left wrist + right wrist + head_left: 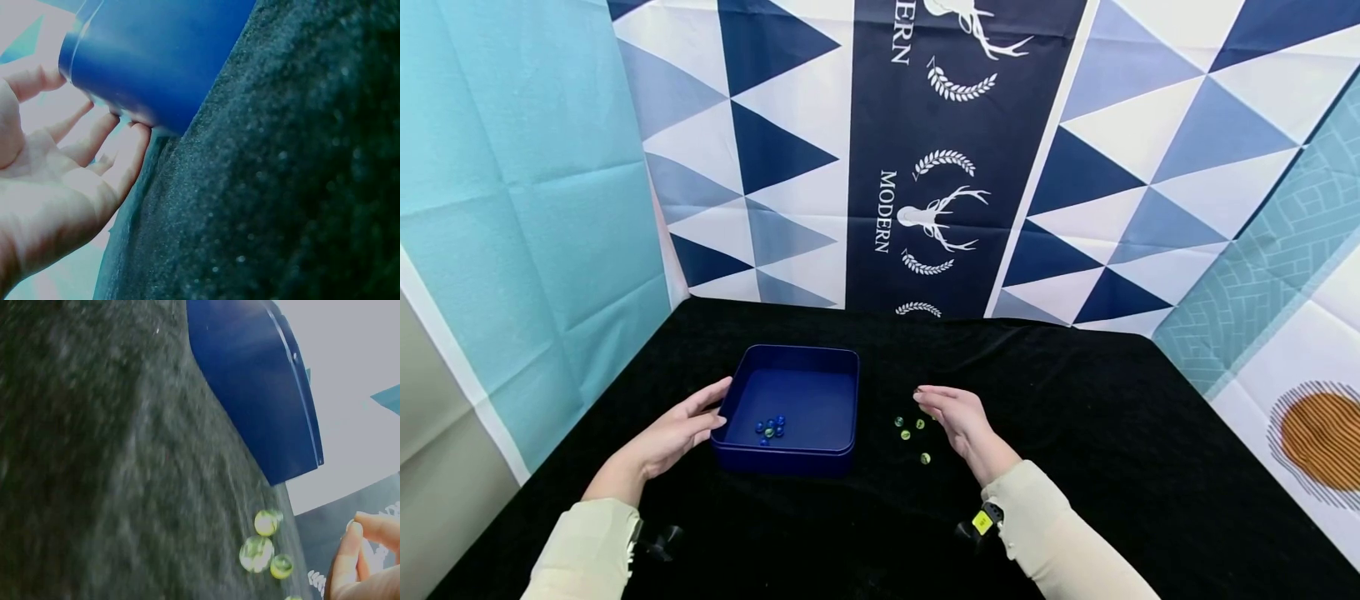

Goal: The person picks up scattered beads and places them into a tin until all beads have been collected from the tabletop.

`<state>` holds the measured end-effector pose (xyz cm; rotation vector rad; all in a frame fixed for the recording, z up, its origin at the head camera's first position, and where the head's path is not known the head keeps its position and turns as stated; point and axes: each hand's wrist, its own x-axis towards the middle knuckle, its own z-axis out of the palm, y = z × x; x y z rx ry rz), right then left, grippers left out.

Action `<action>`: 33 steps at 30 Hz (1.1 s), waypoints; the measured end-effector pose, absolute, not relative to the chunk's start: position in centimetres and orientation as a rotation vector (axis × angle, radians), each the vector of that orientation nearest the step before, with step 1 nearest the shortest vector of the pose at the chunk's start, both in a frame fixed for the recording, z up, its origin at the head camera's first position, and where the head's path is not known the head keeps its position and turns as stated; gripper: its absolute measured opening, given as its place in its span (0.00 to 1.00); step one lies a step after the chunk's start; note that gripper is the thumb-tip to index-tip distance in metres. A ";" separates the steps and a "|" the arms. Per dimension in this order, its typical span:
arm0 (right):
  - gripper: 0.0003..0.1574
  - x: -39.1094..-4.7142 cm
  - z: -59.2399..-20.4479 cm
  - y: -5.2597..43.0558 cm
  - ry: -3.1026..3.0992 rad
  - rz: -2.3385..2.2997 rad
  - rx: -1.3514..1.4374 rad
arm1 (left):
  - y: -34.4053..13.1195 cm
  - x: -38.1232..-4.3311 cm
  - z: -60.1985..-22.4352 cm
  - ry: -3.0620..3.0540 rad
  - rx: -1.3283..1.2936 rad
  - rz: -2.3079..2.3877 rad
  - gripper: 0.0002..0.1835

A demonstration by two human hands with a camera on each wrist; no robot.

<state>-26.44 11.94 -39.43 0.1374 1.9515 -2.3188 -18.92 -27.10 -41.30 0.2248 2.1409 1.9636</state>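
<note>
A dark blue square box (827, 450) stands open-topped on the black cloth. Several blue marbles (780, 420) and a yellow-green one (769, 433) lie in its near left part. My left hand (673, 429) is at the box's left side, its relaxed fingertips (140, 132) touching the outer wall. To the right of the box my right hand (958, 417) is raised over the cloth, thumb and forefinger pinching a small marble (350, 525) mostly hidden by the fingertips. Several yellow-green marbles (257, 554) lie on the cloth, just left of and below this hand.
Black cloth (1075, 400) covers the table. Behind it hangs a patterned curtain (790, 167) with triangles and deer heads; a turquoise curtain (550, 208) closes off the left side. Each wrist wears a dark strap, the right one with a yellow tag (982, 522).
</note>
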 end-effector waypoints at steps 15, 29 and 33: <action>0.17 -26.3 -38.7 7.9 1.909 -2.384 0.091 | -27.1 -19.0 -41.4 2.141 0.236 1.962 0.37; 0.17 -25.7 -38.3 4.6 1.915 -2.346 0.033 | -27.1 -19.0 -41.3 2.140 0.209 1.966 0.37; 0.17 -25.5 -38.2 3.8 1.894 -2.354 0.005 | -27.1 -19.0 -41.3 2.139 0.211 1.967 0.37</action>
